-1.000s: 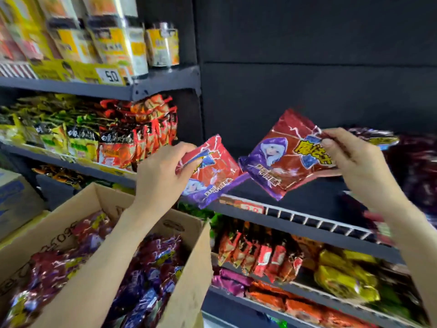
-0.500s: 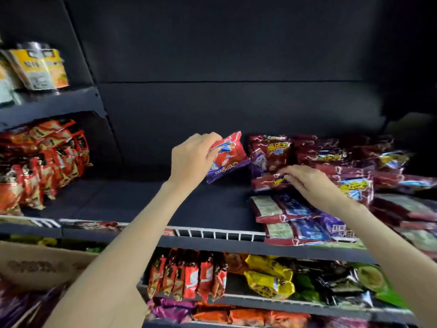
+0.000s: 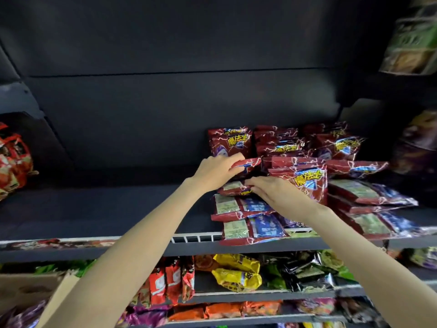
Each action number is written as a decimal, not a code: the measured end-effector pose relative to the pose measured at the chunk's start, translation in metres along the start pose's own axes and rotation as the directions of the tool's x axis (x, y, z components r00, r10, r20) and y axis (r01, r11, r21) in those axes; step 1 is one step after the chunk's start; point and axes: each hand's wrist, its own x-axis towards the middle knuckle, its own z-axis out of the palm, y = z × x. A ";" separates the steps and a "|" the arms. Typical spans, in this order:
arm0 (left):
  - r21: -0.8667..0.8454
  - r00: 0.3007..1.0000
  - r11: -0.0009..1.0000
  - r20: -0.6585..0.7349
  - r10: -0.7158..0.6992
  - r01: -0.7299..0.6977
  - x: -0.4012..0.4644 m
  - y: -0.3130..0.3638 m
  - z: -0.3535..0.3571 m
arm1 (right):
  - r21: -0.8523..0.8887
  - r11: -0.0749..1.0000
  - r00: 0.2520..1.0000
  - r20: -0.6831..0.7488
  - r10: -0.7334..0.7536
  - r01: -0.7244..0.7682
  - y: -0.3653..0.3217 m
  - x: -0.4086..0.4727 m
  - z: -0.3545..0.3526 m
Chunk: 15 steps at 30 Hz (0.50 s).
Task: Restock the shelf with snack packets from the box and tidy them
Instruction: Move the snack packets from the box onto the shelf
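Both hands have reached the shelf [image 3: 94,209]: left hand [image 3: 216,172] now grips a red snack packet [image 3: 248,164] over the stack, right hand [image 3: 274,194] presses another flat.

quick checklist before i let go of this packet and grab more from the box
1. Left hand grips the red packet: ok.
2. Packet over the left stack, not the bare shelf: ok.
3. Right hand steadying the stack: ok, it rests on it.
4. Front packet behind the wire rail: not ok, it overhangs.
5. Stack squared up: not ok, packets lie skewed.
6. Box stock: cannot tell, only a corner shows.
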 end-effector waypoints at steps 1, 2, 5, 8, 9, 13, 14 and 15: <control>-0.029 0.999 1.000 0.045 -0.002 0.004 0.000 -0.001 -0.001 | -0.052 0.999 1.000 0.014 -0.011 0.011 -0.002 0.001 0.002; -0.052 0.995 0.999 0.097 -0.001 0.006 0.000 -0.001 -0.002 | -0.112 0.993 1.000 0.024 -0.020 0.023 -0.004 0.002 0.003; -0.104 0.977 0.995 0.212 0.018 0.005 -0.001 0.001 -0.007 | -0.173 0.984 0.999 0.002 -0.045 0.045 -0.004 -0.001 0.007; -0.227 0.964 0.973 0.264 0.022 0.040 -0.004 0.002 -0.007 | -0.115 0.993 1.000 -0.017 -0.010 0.008 -0.003 -0.006 0.004; -0.281 0.964 0.958 0.265 0.020 0.057 -0.005 0.002 -0.007 | -0.118 0.993 1.000 -0.028 0.009 -0.012 -0.003 -0.008 0.002; -0.424 0.989 0.902 0.147 -0.014 0.075 -0.019 0.001 -0.014 | -0.272 0.959 0.966 -0.258 0.003 -0.075 -0.008 -0.010 -0.007; -0.426 0.995 0.902 0.101 -0.027 0.068 -0.025 -0.001 -0.017 | -0.285 0.954 0.945 -0.327 -0.003 -0.096 -0.013 -0.009 -0.008; -0.410 0.998 0.911 0.041 -0.039 0.052 -0.032 -0.004 -0.021 | -0.284 0.953 0.923 -0.385 -0.013 -0.106 -0.021 -0.009 -0.010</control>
